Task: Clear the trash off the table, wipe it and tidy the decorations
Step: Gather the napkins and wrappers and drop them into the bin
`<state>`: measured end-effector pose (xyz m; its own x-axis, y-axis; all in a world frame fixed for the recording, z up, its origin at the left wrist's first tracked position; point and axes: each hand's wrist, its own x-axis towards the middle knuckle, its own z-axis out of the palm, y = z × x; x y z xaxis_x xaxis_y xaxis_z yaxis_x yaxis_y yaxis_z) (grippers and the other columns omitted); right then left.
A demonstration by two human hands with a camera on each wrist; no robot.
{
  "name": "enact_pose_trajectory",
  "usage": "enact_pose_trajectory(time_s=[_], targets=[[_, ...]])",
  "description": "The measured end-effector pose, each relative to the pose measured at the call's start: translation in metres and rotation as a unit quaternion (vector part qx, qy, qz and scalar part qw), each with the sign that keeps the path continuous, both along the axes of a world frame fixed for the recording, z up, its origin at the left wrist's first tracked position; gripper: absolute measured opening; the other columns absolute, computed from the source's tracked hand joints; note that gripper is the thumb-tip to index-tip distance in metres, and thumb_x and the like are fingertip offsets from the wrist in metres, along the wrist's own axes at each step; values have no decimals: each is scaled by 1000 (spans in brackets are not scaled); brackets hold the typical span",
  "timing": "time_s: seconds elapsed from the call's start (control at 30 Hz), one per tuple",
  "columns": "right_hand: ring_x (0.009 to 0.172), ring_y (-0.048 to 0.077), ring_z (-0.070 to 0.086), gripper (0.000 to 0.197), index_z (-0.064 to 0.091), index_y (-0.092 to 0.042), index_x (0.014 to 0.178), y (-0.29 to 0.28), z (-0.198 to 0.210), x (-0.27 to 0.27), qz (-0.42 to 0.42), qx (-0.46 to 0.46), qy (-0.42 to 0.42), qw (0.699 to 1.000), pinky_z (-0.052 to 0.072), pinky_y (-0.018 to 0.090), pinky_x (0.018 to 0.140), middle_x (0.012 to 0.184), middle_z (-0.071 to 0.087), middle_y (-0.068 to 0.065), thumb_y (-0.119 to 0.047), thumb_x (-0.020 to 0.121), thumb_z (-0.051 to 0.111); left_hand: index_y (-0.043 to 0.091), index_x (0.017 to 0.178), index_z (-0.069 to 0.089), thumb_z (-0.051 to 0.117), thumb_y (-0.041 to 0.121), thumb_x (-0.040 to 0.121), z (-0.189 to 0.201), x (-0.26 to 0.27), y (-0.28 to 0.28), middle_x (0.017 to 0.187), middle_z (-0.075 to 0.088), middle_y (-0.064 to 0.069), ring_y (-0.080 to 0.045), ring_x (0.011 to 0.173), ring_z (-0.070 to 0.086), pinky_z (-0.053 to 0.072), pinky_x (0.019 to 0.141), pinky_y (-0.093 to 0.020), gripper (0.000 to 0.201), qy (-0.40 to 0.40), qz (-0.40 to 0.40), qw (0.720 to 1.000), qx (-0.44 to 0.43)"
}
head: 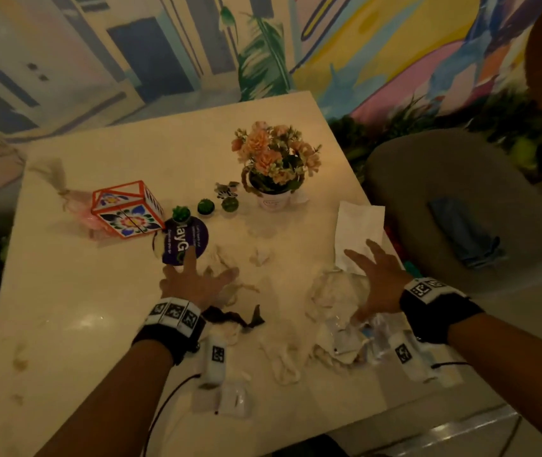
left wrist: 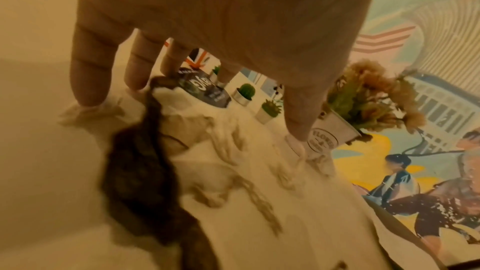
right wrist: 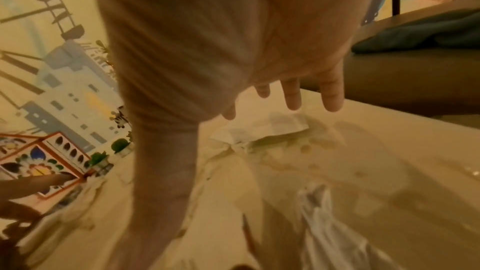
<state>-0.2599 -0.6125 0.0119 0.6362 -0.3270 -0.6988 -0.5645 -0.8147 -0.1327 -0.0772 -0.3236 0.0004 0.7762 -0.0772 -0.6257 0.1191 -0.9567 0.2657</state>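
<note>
Two bare hands spread over a littered pale table (head: pixel 75 285), fingers splayed and holding nothing. The left hand (head: pixel 194 280) hovers palm down above crumpled tissues (head: pixel 226 291), its fingertips (left wrist: pixel 88 98) close to or just touching the paper in the left wrist view, with one finger reaching toward a round purple card (head: pixel 185 240). A dark, twisted scrap (head: pixel 233 317) lies on the tissues just below that wrist. The right hand (head: pixel 376 285) hangs open over a heap of crumpled tissue and clear plastic wrap (head: pixel 339 301), its far fingers above the lower end of a flat white paper bag (head: pixel 358 229) near the table's right edge; whether it touches the heap cannot be told. More tissue wads (head: pixel 283 361) lie between the forearms toward the near edge, and small white packets (head: pixel 235 397) sit by the left forearm. Decorations stand along the far half of the table: an orange-framed box with painted flowers (head: pixel 128 209), three small green cactus pots (head: pixel 205 206), a small zebra figure (head: pixel 226 189) and a white pot of peach artificial flowers (head: pixel 274 159). A grey upholstered seat (head: pixel 461 179) beside the table carries a blue cloth (head: pixel 464 232). A painted mural (head: pixel 131 44) covers the wall behind.
</note>
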Motion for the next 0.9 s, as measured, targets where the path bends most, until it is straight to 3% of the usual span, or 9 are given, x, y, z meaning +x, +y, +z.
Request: enact_pose_trajectory(time_s=[0.13,0.2,0.27,0.4,0.5,0.6,0.7,0.8,0.9], targets=[[145,35,-10,141,-13,-51,142,1,0,1,17,69,12,997,18,57,114,156,-26,-4,-64,41,84,44,147,-3,46,93,54,1,-10,-48,156,-7,-17,-48,140,7,16,112,-57,116,-7,-53,998,23],[144,35,-12,142,-17,-54,139,3,-2,-1,43,64,17,997,19,60,113,156,-26,-2,-64,40,84,45,147,-3,43,95,51,-6,-13,-67,157,-10,-17,-44,143,0,11,113,-57,118,-7,-80,996,37],[144,35,-11,144,-23,-57,135,5,-6,-3,78,43,20,996,19,62,110,155,-28,-2,-62,40,85,46,147,2,43,92,55,-13,-18,-80,158,-10,-12,-42,143,-3,13,112,-59,110,-12,-91,995,38],[142,39,-7,147,-29,-58,131,18,-14,-5,121,11,10,993,21,66,107,154,-25,-2,-49,43,89,36,129,32,52,53,81,-21,-38,-95,135,21,-12,-40,122,26,37,96,-50,54,-112,-135,985,3],[139,40,0,141,-16,-60,135,26,-21,3,116,22,-17,993,35,60,104,153,-15,-1,-33,46,90,23,112,45,59,24,81,-28,-45,-95,121,30,-12,-34,105,35,37,88,-42,34,-156,-139,978,-30],[130,36,19,118,12,-51,137,28,-22,16,107,36,-43,993,46,47,97,145,3,4,-23,51,89,10,96,54,58,5,81,-30,-41,-89,114,35,-11,-32,95,44,42,85,-38,17,-150,-111,980,-66],[115,32,35,76,37,-34,118,30,-19,24,87,49,-82,992,51,44,88,130,19,5,-15,59,81,9,82,57,56,-3,82,-27,-32,-81,100,42,-7,-29,86,50,45,82,-33,13,-134,-93,982,-96],[101,31,45,39,50,-18,97,33,-22,32,104,42,-101,989,51,42,84,119,27,6,-12,68,75,14,81,62,54,1,85,-19,-25,-70,103,56,-8,-27,96,55,38,77,-26,15,-142,-47,982,-117],[96,29,51,26,52,-16,83,32,-22,39,128,55,-91,986,50,38,85,117,34,8,-15,72,75,14,87,64,59,8,87,-10,-24,-54,105,58,-7,-27,97,56,40,78,-27,8,-161,-36,973,-160]])
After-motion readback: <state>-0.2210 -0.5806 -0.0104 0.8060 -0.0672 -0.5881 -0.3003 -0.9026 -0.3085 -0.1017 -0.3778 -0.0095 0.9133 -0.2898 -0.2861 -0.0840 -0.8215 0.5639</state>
